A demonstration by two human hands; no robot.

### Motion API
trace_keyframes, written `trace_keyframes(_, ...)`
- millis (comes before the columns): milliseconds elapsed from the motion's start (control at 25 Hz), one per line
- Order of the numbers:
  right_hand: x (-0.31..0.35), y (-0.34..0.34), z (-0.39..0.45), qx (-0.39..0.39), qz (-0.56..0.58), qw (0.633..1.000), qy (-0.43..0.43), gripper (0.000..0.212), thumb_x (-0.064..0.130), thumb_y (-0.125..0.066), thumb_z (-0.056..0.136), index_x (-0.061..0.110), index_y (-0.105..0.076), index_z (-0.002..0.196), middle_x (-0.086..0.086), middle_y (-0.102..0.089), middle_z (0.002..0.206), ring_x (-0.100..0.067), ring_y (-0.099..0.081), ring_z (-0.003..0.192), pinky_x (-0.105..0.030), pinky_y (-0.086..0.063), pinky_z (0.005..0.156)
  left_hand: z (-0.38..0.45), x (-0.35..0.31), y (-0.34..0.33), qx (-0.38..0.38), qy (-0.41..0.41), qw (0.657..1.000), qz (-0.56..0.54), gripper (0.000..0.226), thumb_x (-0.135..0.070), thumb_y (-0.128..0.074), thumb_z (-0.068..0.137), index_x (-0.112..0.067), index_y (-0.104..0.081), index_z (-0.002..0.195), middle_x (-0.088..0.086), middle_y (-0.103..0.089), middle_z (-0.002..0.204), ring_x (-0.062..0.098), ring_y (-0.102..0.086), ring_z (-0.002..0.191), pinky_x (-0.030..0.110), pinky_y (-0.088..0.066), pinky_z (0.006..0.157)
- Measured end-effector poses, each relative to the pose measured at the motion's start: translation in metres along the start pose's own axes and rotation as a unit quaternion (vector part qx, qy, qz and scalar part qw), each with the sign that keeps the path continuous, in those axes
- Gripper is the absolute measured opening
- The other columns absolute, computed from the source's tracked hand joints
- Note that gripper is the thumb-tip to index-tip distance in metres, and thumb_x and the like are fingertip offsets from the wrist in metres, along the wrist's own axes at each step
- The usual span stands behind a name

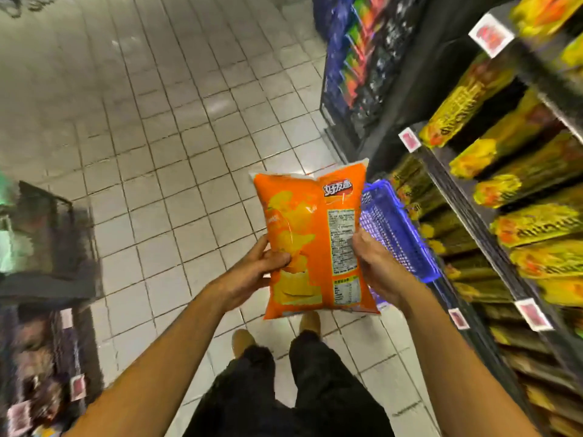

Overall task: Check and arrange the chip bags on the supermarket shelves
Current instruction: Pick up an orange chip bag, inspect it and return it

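Pretty clearly a supermarket aisle. Shelves (492,222) on the right are packed with rows of yellow snack bags (536,228), with price tags (533,314) clipped along the edges. There's a tiled floor (142,137), a blue basket (397,234), and more stocked racks (47,342) on the left.

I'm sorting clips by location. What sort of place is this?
A supermarket snack aisle: dark shelves packed with yellow packets, price tags on the edges, a blue plastic basket on the tiled floor.
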State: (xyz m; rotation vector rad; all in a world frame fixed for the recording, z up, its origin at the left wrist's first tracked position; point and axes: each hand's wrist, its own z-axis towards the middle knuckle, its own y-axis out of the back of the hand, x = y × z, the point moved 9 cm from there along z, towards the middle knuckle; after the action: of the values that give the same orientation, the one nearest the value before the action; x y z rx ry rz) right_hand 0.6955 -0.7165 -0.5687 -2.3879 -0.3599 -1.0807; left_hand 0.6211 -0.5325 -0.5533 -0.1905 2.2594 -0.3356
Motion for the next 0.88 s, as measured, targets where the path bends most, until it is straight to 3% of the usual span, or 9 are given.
trace_keyframes(120,-0.001,0.056,-0.009,-0.025,0.039,0.999,-0.011,0.078,0.046,-0.080,0.078,0.024,-0.046,0.144,-0.003,-0.063,0.139,-0.024,-0.062,0.125,-0.041,-0.054,0.099,0.054,0.000,-0.038,0.047,0.041,0.998,0.003,0.104,-0.050,-0.092,0.053,-0.037,-0.039,0.141,-0.001,-0.064,0.132,0.025,-0.062,0.121,0.043,-0.052,0.096)
trace_keyframes(240,-0.002,0.099,-0.012,-0.079,0.054,0.995,-0.012,0.052,0.035,-0.068,0.088,0.024,-0.054,0.137,-0.003,-0.066,0.135,-0.020,-0.067,0.119,-0.033,-0.058,0.090,0.103,0.001,-0.065,0.108,0.088,0.990,0.000,0.092,-0.045,-0.090,0.060,-0.035,-0.042,0.138,0.001,-0.065,0.132,0.025,-0.063,0.119,0.037,-0.056,0.088)
trace_keyframes(400,0.001,0.160,0.008,-0.166,0.065,0.983,-0.034,0.062,0.045,-0.065,0.082,0.021,-0.055,0.139,-0.007,-0.070,0.129,-0.026,-0.068,0.117,-0.044,-0.055,0.094,0.184,0.003,-0.093,0.142,0.128,0.982,0.000,0.080,-0.045,-0.080,0.075,-0.029,-0.039,0.143,0.002,-0.063,0.134,0.026,-0.062,0.120,0.041,-0.056,0.089)
trace_keyframes(520,0.001,0.207,0.034,-0.237,0.057,0.969,-0.044,0.070,0.055,-0.080,0.070,0.027,-0.060,0.131,0.000,-0.074,0.120,-0.020,-0.073,0.107,-0.031,-0.060,0.080,0.244,0.017,-0.101,0.130,0.154,0.979,-0.011,0.069,-0.043,-0.071,0.084,-0.028,-0.040,0.144,0.004,-0.060,0.138,0.029,-0.056,0.127,0.055,-0.043,0.106)
trace_keyframes(600,-0.007,0.241,0.061,-0.265,0.040,0.962,-0.058,0.070,0.058,-0.083,0.066,0.031,-0.062,0.127,0.003,-0.075,0.119,-0.019,-0.073,0.106,-0.033,-0.058,0.083,0.287,0.031,-0.100,0.118,0.167,0.979,0.007,0.061,-0.047,-0.068,0.086,-0.031,-0.045,0.140,0.001,-0.061,0.136,0.025,-0.055,0.128,0.057,-0.038,0.110)
trace_keyframes(680,-0.023,0.268,0.088,-0.279,0.027,0.957,-0.074,0.065,0.057,-0.082,0.065,0.035,-0.064,0.123,0.006,-0.076,0.116,-0.017,-0.074,0.102,-0.033,-0.060,0.081,0.319,0.044,-0.096,0.107,0.185,0.976,0.049,0.043,-0.048,-0.062,0.090,-0.040,-0.051,0.131,-0.009,-0.066,0.129,0.017,-0.059,0.123,0.053,-0.041,0.108)
trace_keyframes(760,-0.039,0.297,0.117,-0.295,0.001,0.952,-0.083,0.063,0.060,-0.083,0.061,0.039,-0.064,0.117,0.012,-0.077,0.110,-0.010,-0.075,0.095,-0.023,-0.059,0.071,0.349,0.062,-0.085,0.082,0.213,0.971,0.071,0.032,-0.044,-0.057,0.095,-0.045,-0.053,0.127,-0.015,-0.066,0.124,0.012,-0.058,0.120,0.045,-0.044,0.103)
trace_keyframes(880,-0.067,0.342,0.163,-0.308,-0.058,0.946,-0.080,0.072,0.064,-0.089,0.051,0.034,-0.064,0.111,0.017,-0.077,0.101,-0.007,-0.075,0.089,-0.019,-0.059,0.066,0.393,0.090,-0.068,0.029,0.239,0.968,0.065,0.037,-0.040,-0.056,0.096,-0.030,-0.054,0.131,-0.002,-0.065,0.130,0.021,-0.059,0.121,0.040,-0.046,0.097)
